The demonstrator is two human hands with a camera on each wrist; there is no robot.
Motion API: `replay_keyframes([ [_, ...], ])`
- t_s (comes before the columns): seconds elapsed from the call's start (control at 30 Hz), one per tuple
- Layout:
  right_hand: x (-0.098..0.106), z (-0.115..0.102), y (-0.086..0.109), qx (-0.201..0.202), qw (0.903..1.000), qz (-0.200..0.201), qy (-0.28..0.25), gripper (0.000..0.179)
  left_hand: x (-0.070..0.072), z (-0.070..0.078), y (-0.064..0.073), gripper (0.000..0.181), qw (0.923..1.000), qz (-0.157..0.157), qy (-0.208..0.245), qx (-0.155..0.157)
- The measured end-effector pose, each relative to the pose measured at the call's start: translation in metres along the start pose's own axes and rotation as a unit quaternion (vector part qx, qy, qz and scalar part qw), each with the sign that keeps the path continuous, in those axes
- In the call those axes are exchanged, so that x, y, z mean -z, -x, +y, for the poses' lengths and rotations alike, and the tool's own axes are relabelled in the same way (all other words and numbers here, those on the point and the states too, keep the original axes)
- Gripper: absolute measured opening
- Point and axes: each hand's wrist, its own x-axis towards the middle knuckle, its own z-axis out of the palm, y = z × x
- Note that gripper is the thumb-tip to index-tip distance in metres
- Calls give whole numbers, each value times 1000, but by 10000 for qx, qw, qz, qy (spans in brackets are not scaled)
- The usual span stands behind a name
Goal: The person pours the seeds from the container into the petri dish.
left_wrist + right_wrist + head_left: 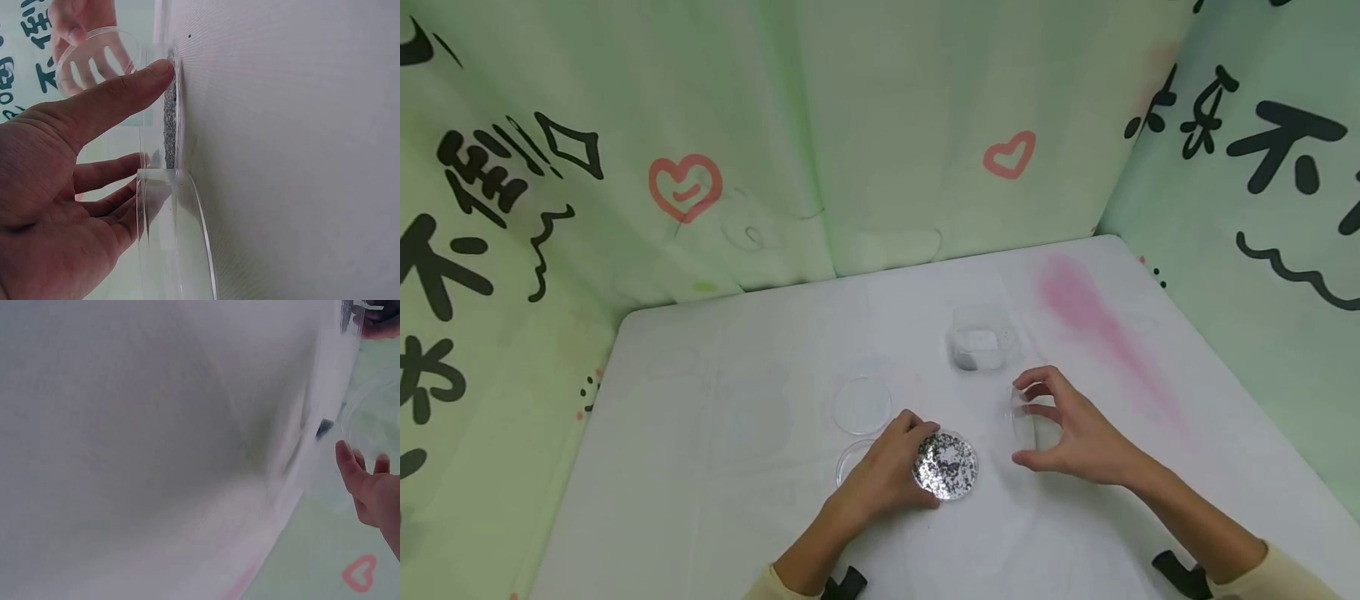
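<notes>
A clear round dish (946, 465) holding a layer of silvery-grey granules sits on the table. My left hand (891, 467) grips its left side; in the left wrist view the thumb (125, 100) lies along the near side, fingers behind. Just right of it, my right hand (1071, 429) holds a clear round lid (1022, 421) on edge by its rim, above the table and apart from the dish. The lid (94, 56) also shows beyond the thumb in the left wrist view. Partly behind my left hand lies another clear round dish (850, 460).
A clear round piece (862, 406) lies flat behind the left hand. Farther back stands a clear box-like container (981, 342) with some dark material in a corner. The white tabletop (700, 467) bears a pink smear (1097, 317) and meets green curtains (887, 125) at its edges.
</notes>
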Motion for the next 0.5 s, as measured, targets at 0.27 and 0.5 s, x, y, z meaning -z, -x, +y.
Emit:
replay_keyframes([
  [0.27,-14,-1,0,390,9969,-324,596,80,1,-1,0,90,10000,-26,-24,13],
  [0.5,-33,0,-4,627,9903,-666,1046,70,0,-2,0,93,10000,-22,-54,63],
])
